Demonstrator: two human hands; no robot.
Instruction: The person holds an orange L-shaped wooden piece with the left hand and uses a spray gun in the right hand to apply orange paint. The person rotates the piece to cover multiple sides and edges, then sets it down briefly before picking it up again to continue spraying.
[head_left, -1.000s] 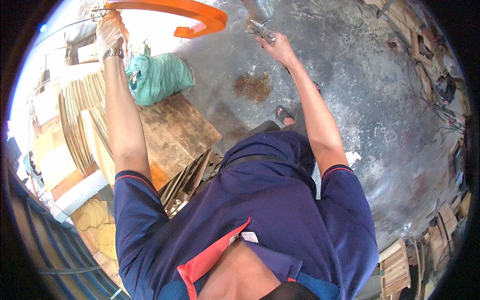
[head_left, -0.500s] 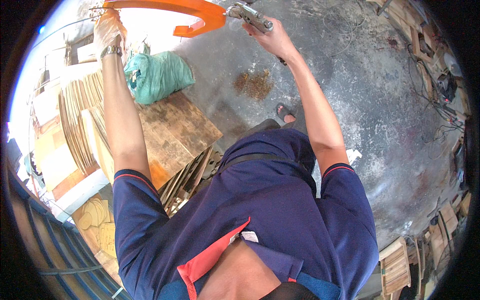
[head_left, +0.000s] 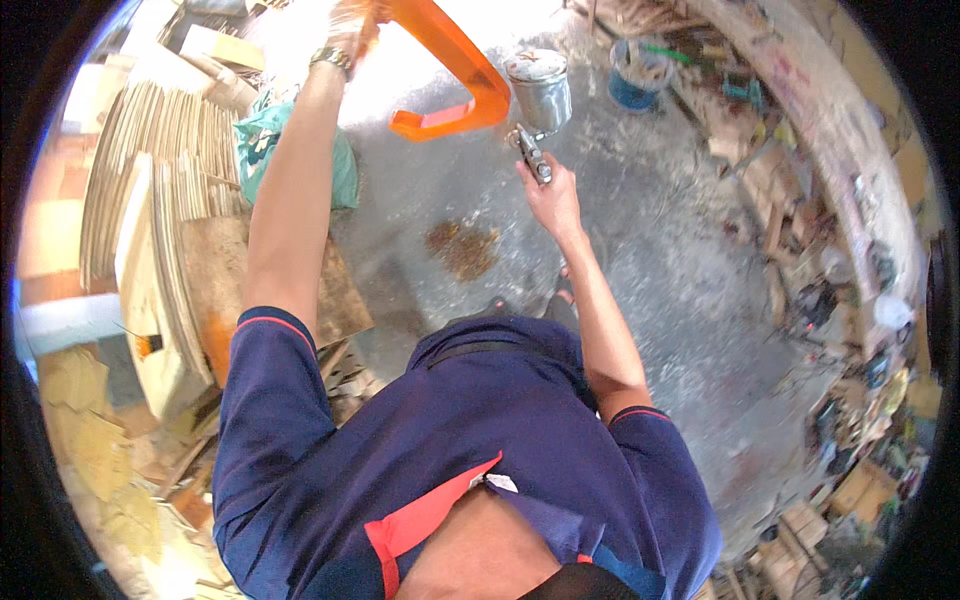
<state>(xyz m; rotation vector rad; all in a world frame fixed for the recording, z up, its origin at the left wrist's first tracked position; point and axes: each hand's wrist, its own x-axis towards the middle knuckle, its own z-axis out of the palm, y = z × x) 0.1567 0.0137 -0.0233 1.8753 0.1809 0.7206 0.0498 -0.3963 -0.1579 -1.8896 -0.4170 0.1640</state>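
Note:
My left hand (head_left: 350, 25), blurred at the upper edge, holds up an orange hooked piece (head_left: 455, 55) by its far left end. A thin covering, stained orange, seems to be on that hand, and a metal watch circles the wrist. In my right hand (head_left: 553, 195) is a spray gun (head_left: 533, 157), its handle wrapped by my fingers. The gun's round silver cup (head_left: 543, 100) is beyond my fist, to the right of the piece's bent corner. Gun and piece look close together; whether they touch I cannot tell.
Thin wooden sheets (head_left: 160, 170) stand stacked at the left, beside a green bag (head_left: 345, 175). Brown debris (head_left: 462, 250) lies on the grey floor (head_left: 640, 270). A bucket with blue on it (head_left: 635, 85) stands far right, and scrap wood (head_left: 780, 200) lines the right wall.
The orange piece has shifted right and now slants downward. My right hand has come slightly down and right, and the spray gun's cup has come into view. The whole view has turned.

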